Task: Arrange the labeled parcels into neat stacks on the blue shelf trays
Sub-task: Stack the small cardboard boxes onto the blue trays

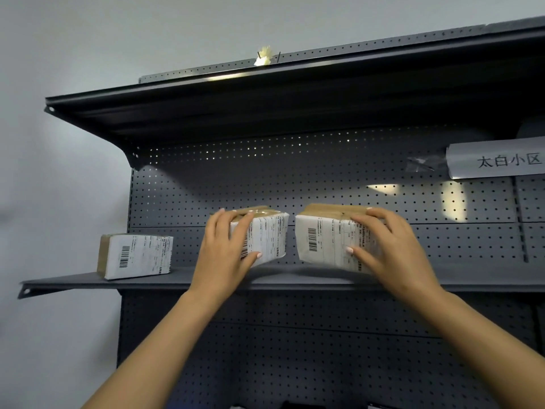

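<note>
three labeled parcels sat on the dark shelf tray [73, 281], each a brown box with a white barcode label facing me. the left parcel [135, 255] rested alone near the left end of the tray, untouched and well apart from the other two. my left hand [227, 249] gripped the middle parcel [267, 236], fingers curled over its top left corner and my thumb pressed against the lower part of the label. this parcel was tilted, its near bottom edge seeming raised off the tray, though my hand hid the spot. my right hand [389, 249] held the right parcel [327, 240], fingers wrapped over the top right edge and thumb laid flat across the label. whether that one sat flat on the tray i could not tell. the two held parcels were just beside each other with a narrow gap between them, not touching. behind them rose the perforated back panel [324, 172] of the shelf unit. a paper sign [498, 159] with printed characters was taped to it at the far right. an upper shelf [265, 98] hung overhead, with a small pale yellow object [263, 56] at its top edge.
</note>
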Action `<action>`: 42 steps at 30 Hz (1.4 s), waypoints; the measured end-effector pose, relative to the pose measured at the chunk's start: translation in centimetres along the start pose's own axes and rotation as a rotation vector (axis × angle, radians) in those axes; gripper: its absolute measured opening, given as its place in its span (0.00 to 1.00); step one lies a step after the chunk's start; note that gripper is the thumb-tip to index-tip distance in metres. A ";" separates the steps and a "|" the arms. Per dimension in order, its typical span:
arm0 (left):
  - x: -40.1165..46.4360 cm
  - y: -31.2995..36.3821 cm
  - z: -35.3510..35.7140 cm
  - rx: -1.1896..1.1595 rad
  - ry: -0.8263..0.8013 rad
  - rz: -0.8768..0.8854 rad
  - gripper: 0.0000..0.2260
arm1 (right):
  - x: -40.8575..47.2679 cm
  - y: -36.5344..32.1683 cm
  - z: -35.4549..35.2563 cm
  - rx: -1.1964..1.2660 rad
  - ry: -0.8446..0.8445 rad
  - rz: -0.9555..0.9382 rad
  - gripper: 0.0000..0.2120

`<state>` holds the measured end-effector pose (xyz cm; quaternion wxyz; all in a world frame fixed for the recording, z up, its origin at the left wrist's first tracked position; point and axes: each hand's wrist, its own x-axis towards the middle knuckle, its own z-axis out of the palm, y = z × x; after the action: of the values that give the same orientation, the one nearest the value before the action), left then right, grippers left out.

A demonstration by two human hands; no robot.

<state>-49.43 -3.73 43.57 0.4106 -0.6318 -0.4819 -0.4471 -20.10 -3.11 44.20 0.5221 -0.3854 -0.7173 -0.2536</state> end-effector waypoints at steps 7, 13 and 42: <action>-4.0 1.0 -6.9 0.003 0.164 0.017 0.33 | -3.3 -1.6 -3.5 0.051 0.092 -0.091 0.28; -10.5 1.8 -11.6 0.021 0.161 -0.020 0.33 | -9.3 -3.5 -4.8 0.107 0.123 -0.156 0.29; -34.8 -14.2 -14.3 0.068 -0.288 -0.431 0.34 | -26.3 -19.9 15.5 0.280 -0.278 -0.136 0.26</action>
<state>-70.48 -22.92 15.13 0.2542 -0.5575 -0.6736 -0.4133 -40.83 -10.27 15.13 0.4482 -0.2909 -0.8351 -0.1305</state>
